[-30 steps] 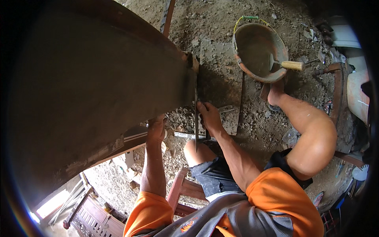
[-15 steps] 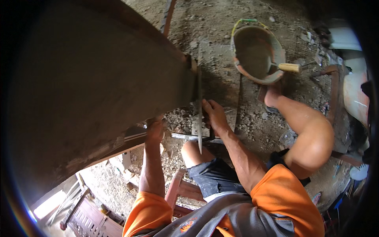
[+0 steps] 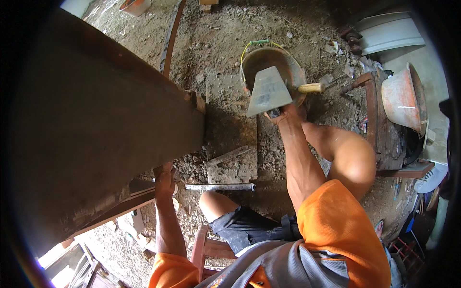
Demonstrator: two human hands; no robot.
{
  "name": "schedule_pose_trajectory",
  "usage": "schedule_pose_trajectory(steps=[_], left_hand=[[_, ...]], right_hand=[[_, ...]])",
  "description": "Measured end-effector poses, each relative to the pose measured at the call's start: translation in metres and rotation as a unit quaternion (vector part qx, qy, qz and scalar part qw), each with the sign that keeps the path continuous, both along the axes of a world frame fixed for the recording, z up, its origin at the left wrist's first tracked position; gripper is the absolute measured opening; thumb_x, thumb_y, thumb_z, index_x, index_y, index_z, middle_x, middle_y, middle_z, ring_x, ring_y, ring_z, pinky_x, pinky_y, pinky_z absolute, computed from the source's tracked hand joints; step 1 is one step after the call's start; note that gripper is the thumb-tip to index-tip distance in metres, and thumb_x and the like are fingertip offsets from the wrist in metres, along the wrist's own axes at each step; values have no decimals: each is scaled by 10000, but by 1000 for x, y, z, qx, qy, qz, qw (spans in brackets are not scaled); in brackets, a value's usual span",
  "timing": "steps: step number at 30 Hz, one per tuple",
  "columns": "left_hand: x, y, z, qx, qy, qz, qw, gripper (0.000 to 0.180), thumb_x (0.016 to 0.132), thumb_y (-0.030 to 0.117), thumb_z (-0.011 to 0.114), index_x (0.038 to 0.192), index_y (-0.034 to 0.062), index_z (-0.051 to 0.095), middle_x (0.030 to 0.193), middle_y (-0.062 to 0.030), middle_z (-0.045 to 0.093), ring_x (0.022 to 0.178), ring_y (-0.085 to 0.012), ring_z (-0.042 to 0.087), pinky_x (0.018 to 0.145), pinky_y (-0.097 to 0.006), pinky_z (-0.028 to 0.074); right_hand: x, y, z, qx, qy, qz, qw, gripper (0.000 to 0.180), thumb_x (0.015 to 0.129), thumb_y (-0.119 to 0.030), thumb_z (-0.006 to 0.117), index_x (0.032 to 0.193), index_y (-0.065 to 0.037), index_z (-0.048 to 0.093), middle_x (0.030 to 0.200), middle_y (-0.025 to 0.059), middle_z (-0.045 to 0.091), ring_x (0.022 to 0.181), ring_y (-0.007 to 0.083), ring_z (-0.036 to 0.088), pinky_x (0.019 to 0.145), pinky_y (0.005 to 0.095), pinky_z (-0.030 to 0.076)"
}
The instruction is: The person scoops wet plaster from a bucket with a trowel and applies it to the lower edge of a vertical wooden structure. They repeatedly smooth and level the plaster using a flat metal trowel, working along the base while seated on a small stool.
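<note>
A plastering trowel (image 3: 270, 91) with a flat grey blade is gripped in my right hand (image 3: 287, 115), its face turned up over the near rim of a bucket (image 3: 293, 62). The hand is closed on the handle beneath the blade. From the bucket's right rim sticks out a second trowel (image 3: 312, 88) with a wooden handle; its blade is mostly hidden. At the lower edge of a broad dark plastered surface (image 3: 105, 115) is my left hand (image 3: 164, 177). Its fingers are hidden there, so their grip does not show.
A board (image 3: 230, 139) with a loose strip on it lies on the gravelly ground, and a metal bar (image 3: 220, 187) crosses before my knee. A reddish stool (image 3: 200, 245) stands below me. On the right are a wooden frame (image 3: 372, 110) and a stained basin (image 3: 399, 98).
My right hand has moved the trowel from beside the plastered surface's end, where its blade stood edge-on, rightward and away to the bucket. My view has shifted right; my left hand stays at the lower edge.
</note>
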State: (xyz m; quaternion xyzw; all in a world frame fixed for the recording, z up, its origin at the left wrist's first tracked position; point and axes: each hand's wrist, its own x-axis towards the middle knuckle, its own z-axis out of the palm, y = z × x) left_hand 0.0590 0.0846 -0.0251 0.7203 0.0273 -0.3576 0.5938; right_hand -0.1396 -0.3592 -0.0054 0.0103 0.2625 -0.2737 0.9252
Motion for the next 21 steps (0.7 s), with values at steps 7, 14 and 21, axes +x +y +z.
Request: schedule_pose_trajectory(steps=[7, 14, 21], left_hand=[[3, 8, -1, -13, 33, 43, 998, 960, 874, 580, 812, 1605, 171, 342, 1609, -45, 441, 1481, -285, 419, 1182, -537, 277], [3, 27, -15, -25, 24, 53, 998, 836, 890, 483, 821, 1559, 195, 410, 1535, -40, 500, 1404, -248, 483, 1178, -546, 299], [3, 35, -27, -47, 42, 92, 994, 550, 987, 332, 730, 1471, 184, 516, 1492, -20, 535, 1384, -248, 508, 1146, -504, 382]], right_hand=[[37, -35, -67, 70, 14, 37, 997, 304, 1077, -361, 493, 1207, -135, 649, 1171, 95, 659, 1033, 284, 651, 863, 566, 572], [76, -39, -40, 29, 45, -22, 998, 257, 1078, -278, 414, 948, -184, 615, 766, -11, 581, 579, 134, 533, 591, 396, 492], [39, 20, -57, -177, -75, -63, 979, 385, 1053, -371, 486, 1252, -82, 646, 1099, 82, 701, 929, 310, 708, 781, 505, 603]])
